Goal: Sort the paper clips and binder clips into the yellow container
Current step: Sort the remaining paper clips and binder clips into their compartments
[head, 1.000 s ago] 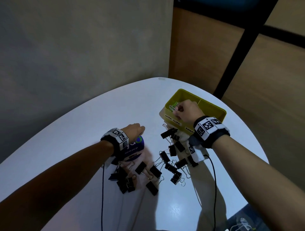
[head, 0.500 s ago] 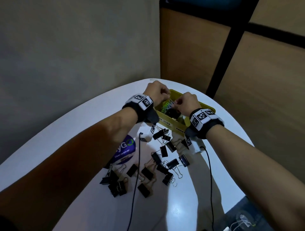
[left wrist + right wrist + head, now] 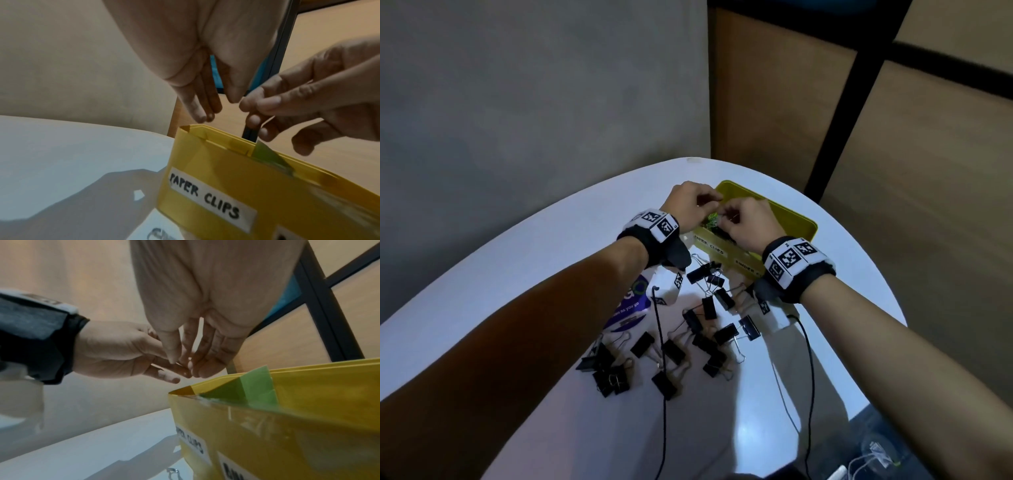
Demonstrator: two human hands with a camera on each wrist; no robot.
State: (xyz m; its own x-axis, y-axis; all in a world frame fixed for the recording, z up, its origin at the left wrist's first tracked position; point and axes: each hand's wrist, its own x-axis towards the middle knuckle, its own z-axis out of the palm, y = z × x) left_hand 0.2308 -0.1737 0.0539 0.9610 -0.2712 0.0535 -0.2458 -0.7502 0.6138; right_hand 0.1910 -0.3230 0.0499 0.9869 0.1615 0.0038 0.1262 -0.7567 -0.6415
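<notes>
The yellow container [image 3: 796,221] stands at the table's far side, with a "PAPER CLIPS" label [image 3: 211,199] on its left end and a green divider [image 3: 252,386] inside. Both hands meet above that left end. My left hand [image 3: 715,205] and right hand [image 3: 728,215] pinch fingertip to fingertip at a small bunch of green paper clips [image 3: 710,220] that hangs just below them. The wrist views show the pinch but hide the clips. Several black binder clips [image 3: 709,306] lie scattered on the table in front of the container.
A purple printed card [image 3: 628,303] lies left of the binder clips. Two thin black cables [image 3: 661,377] trail from the wrist units across the white round table [image 3: 534,260]. The table's edge curves close behind the container; a wall and wood panels stand beyond.
My left hand has left the purple card and risen to the container, joining the right hand at the green paper clips. Both hands now work fingertip to fingertip over the paper-clip end.
</notes>
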